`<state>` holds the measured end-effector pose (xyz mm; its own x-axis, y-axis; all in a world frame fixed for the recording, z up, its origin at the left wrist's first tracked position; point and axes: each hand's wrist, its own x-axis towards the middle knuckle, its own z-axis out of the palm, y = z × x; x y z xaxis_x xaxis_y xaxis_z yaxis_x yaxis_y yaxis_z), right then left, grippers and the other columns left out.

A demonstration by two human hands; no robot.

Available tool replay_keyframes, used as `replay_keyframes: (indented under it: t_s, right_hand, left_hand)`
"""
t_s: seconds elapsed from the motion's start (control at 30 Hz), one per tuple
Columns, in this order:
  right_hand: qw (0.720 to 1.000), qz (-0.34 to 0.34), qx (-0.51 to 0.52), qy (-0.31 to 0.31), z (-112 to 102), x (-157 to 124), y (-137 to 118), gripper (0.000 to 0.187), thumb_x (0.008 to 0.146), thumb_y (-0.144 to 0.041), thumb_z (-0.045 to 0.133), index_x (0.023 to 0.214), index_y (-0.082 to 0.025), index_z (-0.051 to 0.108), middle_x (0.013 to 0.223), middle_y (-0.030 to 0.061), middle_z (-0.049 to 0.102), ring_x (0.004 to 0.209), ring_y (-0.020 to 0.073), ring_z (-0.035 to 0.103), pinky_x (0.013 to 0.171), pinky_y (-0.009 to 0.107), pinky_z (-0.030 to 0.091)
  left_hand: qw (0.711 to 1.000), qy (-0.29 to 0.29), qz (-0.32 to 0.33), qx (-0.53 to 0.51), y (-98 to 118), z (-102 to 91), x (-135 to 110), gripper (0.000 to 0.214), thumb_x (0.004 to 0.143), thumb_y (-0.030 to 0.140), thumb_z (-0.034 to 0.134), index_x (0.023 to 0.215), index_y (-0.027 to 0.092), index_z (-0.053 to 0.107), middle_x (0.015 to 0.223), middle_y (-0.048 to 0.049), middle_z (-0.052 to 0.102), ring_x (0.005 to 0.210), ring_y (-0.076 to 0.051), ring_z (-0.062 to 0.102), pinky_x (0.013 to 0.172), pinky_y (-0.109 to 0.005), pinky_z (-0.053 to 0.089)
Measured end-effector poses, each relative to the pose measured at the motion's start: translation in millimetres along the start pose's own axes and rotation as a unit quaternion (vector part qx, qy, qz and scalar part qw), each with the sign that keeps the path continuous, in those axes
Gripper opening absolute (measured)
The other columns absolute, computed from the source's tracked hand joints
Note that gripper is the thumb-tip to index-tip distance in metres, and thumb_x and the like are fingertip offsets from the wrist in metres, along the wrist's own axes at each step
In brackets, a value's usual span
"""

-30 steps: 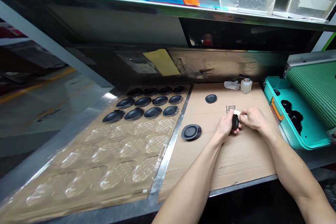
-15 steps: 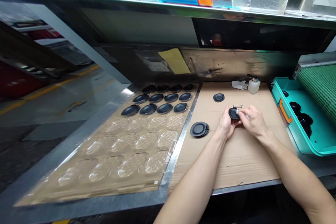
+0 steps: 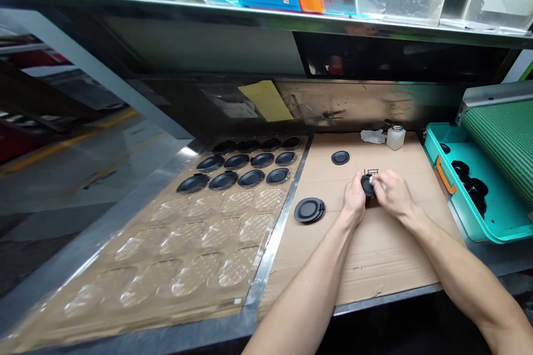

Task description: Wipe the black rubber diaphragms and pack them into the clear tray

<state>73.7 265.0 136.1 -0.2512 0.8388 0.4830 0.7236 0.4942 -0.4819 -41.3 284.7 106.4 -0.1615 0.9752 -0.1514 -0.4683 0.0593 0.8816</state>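
Observation:
Between my hands, above the cardboard sheet [image 3: 375, 255], is a round black plastic part [image 3: 367, 186]. My left hand [image 3: 355, 195] is closed on its left edge. A small white wipe [image 3: 372, 179] is pinched in my right hand [image 3: 391, 193] and pressed against the part's face; most of it is hidden by the fingers. To the left of my left hand lies a small stack of similar black discs [image 3: 309, 210]. Another single black disc [image 3: 340, 157] rests farther back on the cardboard.
A clear blister tray [image 3: 195, 244] on the left holds black discs in its far rows. At the back stand a white pump bottle [image 3: 395, 137] and a crumpled tissue [image 3: 373, 136]. A teal bin [image 3: 495, 230] with black parts sits right, beside a green conveyor belt [image 3: 499, 133].
My head view has shifted slightly, so the scene sits a little farther left. The black part is now turned more edge-on in my left hand, with the wipe still on it.

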Motion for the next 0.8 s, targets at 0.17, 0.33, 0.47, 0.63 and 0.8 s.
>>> replay_keyframes:
  t_s: [0.17, 0.33, 0.47, 0.63, 0.8]
  right_hand:
    - [0.996, 0.036, -0.042, -0.069, -12, 2, 9, 0.017, 0.095, -0.022, 0.053, 0.095, -0.021, 0.070, 0.098, 0.0070, 0.069, 0.089, 0.0190, 0.063, 0.079, 0.028, 0.046]
    - [0.950, 0.158, -0.265, -0.048, -41, 4, 23, 0.024, 0.097, -0.030, 0.054, 0.097, -0.018, 0.074, 0.106, 0.0169, 0.069, 0.100, 0.0297, 0.058, 0.084, 0.039, 0.041]
    - [0.959, 0.036, -0.258, -0.109, -42, 0, 18, 0.030, 0.096, -0.040, 0.060, 0.119, -0.024, 0.070, 0.125, 0.0159, 0.064, 0.113, 0.0320, 0.053, 0.095, 0.046, 0.037]
    - [0.980, 0.052, -0.164, -0.104, -22, -1, 18, 0.029, 0.098, -0.034, 0.058, 0.123, -0.023, 0.068, 0.112, 0.0113, 0.067, 0.105, 0.0257, 0.057, 0.095, 0.037, 0.041]
    - [0.994, 0.010, -0.103, -0.029, 3, -7, -7, 0.037, 0.103, -0.038, 0.048, 0.130, -0.021, 0.066, 0.126, 0.0134, 0.063, 0.109, 0.0266, 0.054, 0.097, 0.039, 0.043]
  left_hand:
    - [0.999, -0.007, -0.014, -0.043, 3, -1.0, 4, 0.043, 0.090, 0.051, 0.056, 0.075, 0.013, 0.068, 0.065, -0.0050, 0.067, 0.055, -0.013, 0.058, 0.049, -0.022, 0.045]
    - [0.994, -0.041, -0.044, -0.092, 15, -1.8, 4, 0.052, 0.099, 0.050, 0.042, 0.086, 0.008, 0.070, 0.075, -0.0105, 0.072, 0.053, -0.013, 0.059, 0.043, -0.022, 0.041]
    - [0.990, -0.057, -0.058, -0.112, 21, -5.1, 5, 0.053, 0.100, 0.053, 0.043, 0.092, 0.008, 0.070, 0.081, -0.0114, 0.072, 0.054, -0.013, 0.062, 0.044, -0.022, 0.043]
    - [0.983, -0.069, -0.064, -0.158, 25, -9.3, 8, 0.047, 0.104, 0.047, 0.039, 0.100, 0.009, 0.068, 0.088, -0.0109, 0.071, 0.068, -0.016, 0.068, 0.056, -0.025, 0.051]
    - [0.956, -0.116, -0.147, -0.227, 23, -6.6, 4, 0.038, 0.105, 0.034, 0.037, 0.103, 0.013, 0.068, 0.102, -0.0126, 0.074, 0.094, -0.020, 0.071, 0.087, -0.034, 0.057]
